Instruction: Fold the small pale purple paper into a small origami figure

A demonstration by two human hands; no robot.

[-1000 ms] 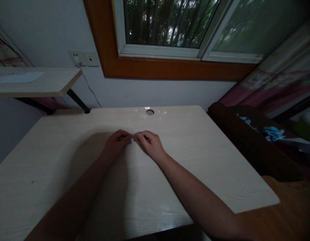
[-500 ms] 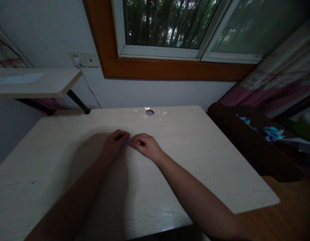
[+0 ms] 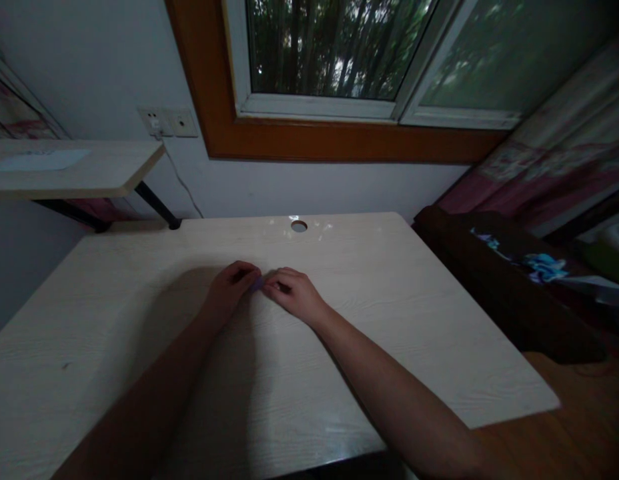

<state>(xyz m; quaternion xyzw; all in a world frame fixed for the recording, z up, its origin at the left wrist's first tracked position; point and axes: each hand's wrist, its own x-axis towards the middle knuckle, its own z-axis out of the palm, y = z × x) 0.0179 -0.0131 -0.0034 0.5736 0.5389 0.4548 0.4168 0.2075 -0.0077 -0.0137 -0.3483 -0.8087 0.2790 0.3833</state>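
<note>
A small, thin purple piece [image 3: 256,285] shows between my fingertips, just above or on the pale wood-grain desk [image 3: 389,320]; its kind I cannot make out. My left hand [image 3: 233,285] pinches it from the left, thumb and index finger pressed together. From the other side my right hand [image 3: 293,289] is closed in a pinch at its right edge. The fingers cover much of the piece. Both forearms reach in from the near edge of the desk.
A raised shelf [image 3: 139,167] on black legs stands at the left, with a white paper [image 3: 44,160] on it. Near the back edge is a round cable hole [image 3: 299,227]. Behind are a wall socket [image 3: 169,123] and a window. Dark brown furniture [image 3: 489,287] stands right of the desk.
The right fingertips have shifted slightly to the right, and a little more of the purple piece shows between the hands. Both hands keep their pinch.
</note>
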